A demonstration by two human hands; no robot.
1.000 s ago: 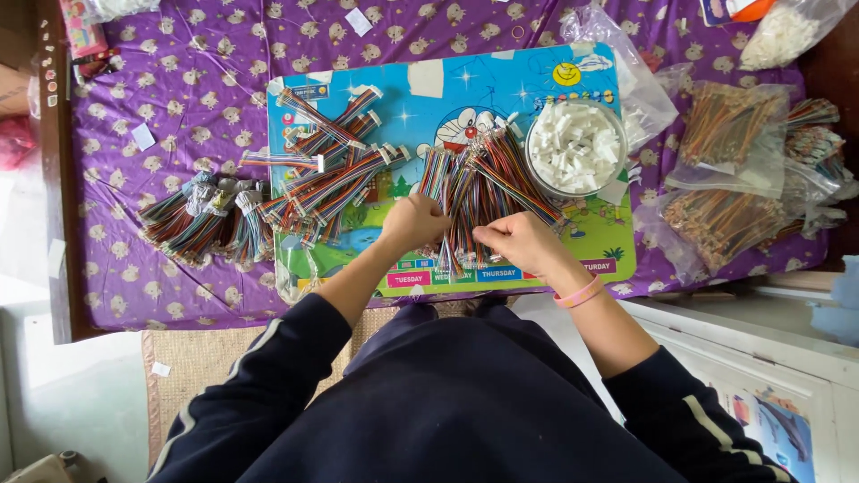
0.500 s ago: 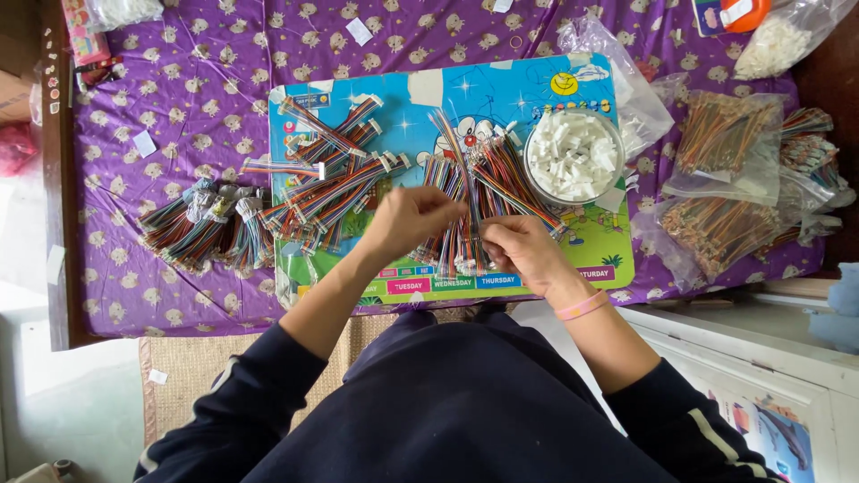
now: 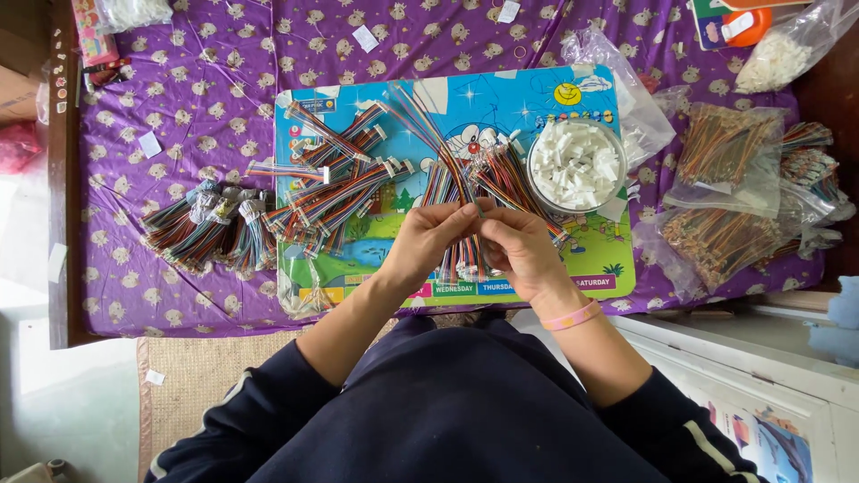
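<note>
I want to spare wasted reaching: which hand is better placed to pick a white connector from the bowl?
Probably the right hand: the bowl of white connectors sits just beyond it on the right, while the left hand pinches the wire strip.

Hands hemmed in by wire bundles, open cloth beyond

Loose ribbon wires (image 3: 465, 192) crowd just ahead of the hands (image 3: 474, 241); the bowl of white connectors (image 3: 575, 166) blocks ahead-right, wire bundles (image 3: 210, 228) lie left, bagged wires (image 3: 725, 237) right. Bare purple cloth (image 3: 224, 72) lies far ahead-left.
</note>
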